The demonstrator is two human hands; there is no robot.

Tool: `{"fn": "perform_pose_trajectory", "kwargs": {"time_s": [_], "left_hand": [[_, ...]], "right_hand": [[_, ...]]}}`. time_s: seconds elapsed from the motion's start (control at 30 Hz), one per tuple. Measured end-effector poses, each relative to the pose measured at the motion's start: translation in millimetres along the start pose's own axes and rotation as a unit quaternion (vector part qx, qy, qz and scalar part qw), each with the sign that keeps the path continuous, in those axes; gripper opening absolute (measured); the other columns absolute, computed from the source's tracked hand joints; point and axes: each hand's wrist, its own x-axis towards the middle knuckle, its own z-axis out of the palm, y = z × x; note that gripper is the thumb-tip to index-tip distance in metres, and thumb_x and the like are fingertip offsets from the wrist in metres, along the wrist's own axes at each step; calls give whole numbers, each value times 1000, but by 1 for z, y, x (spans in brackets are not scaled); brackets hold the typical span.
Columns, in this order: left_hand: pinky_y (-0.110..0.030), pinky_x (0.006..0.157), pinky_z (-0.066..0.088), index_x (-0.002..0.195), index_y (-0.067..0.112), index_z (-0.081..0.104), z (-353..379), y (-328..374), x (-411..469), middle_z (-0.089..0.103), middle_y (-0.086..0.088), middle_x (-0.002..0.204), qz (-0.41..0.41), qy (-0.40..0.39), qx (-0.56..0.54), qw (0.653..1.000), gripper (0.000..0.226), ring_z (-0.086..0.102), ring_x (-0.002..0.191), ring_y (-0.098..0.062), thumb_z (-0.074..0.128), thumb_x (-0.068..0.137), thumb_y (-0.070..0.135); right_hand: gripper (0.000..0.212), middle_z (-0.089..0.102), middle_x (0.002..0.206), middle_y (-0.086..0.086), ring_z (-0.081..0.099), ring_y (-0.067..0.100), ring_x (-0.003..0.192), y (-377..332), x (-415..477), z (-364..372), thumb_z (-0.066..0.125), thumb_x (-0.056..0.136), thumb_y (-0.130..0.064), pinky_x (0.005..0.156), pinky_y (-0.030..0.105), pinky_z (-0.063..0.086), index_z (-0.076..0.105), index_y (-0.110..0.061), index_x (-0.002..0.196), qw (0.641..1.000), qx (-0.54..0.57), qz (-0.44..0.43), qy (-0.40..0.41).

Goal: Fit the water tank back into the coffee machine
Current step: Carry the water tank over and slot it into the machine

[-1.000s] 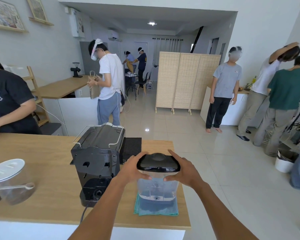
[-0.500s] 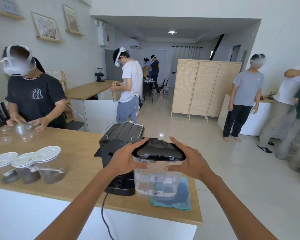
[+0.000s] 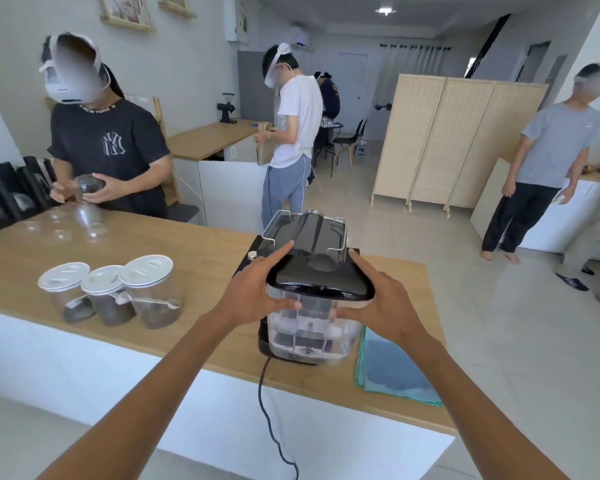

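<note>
The water tank (image 3: 312,327) is a clear plastic box with a glossy black lid. My left hand (image 3: 257,289) grips its left side and my right hand (image 3: 381,303) its right side, fingers spread along the lid edge. I hold the tank at the near, back side of the black coffee machine (image 3: 305,230), covering most of the machine's body. Only the machine's top with its wire rails shows beyond the lid. Whether the tank is seated in the machine I cannot tell.
The machine stands on a wooden counter (image 3: 194,258); its black cord (image 3: 271,420) hangs over the near edge. A teal cloth (image 3: 392,375) lies to the right, three lidded jars (image 3: 111,292) to the left. A person in black (image 3: 104,147) handles glassware across the counter.
I have carried the tank from above the teal cloth leftward to the back of the machine. The cloth now lies bare to the right.
</note>
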Motion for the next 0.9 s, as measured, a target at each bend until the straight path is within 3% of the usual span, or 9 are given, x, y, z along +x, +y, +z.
{"fn": "perform_pose_trajectory", "kwargs": {"time_s": [0.07,0.2,0.33,0.5,0.67,0.8,0.9], "left_hand": [[-37,94,54,158,39,24,-6,-14,5,62,0,137,0,8,-29,1000,116,58,116,-19,89,63,52],[-42,109,48,158,38,27,-10,-34,15,56,3,148,0,21,-97,995,115,53,133,-18,83,59,52],[-52,111,45,159,30,28,-7,-51,22,54,-1,151,18,18,-105,994,107,50,139,-27,78,66,48],[-52,113,43,161,30,22,-2,-72,28,48,-3,157,19,10,-108,994,106,43,146,-27,76,72,50],[-50,113,43,161,31,21,3,-83,35,54,-1,152,17,10,-135,991,103,39,148,-33,79,77,45],[-42,118,37,160,30,21,4,-87,44,38,1,163,16,5,-142,990,99,27,154,-25,77,79,40],[-47,119,37,161,32,20,5,-94,50,39,0,163,11,-6,-149,989,99,28,154,-25,76,80,43]], "right_hand": [[119,65,115,1,57,19,103,-7,7,15,67,46,-90,90,31,47,20,-56,149,1000,5,11,14],[113,63,119,2,55,17,107,-14,16,37,85,57,-64,94,30,45,24,-49,151,998,14,38,57],[113,55,132,4,50,16,117,-20,18,59,89,64,-50,97,25,40,22,-39,155,993,20,68,92],[116,47,146,5,46,20,128,-26,21,75,86,71,-45,103,27,38,10,-35,158,991,4,74,109],[115,43,148,4,50,19,126,-31,31,78,84,75,-43,104,31,43,6,-29,159,991,-40,72,109],[112,34,156,5,46,21,130,-31,35,84,77,80,-45,99,22,36,0,-25,159,990,-52,89,99],[110,30,159,6,47,25,131,-31,40,86,75,83,-44,98,26,40,-2,-24,159,989,-59,97,100]]}}
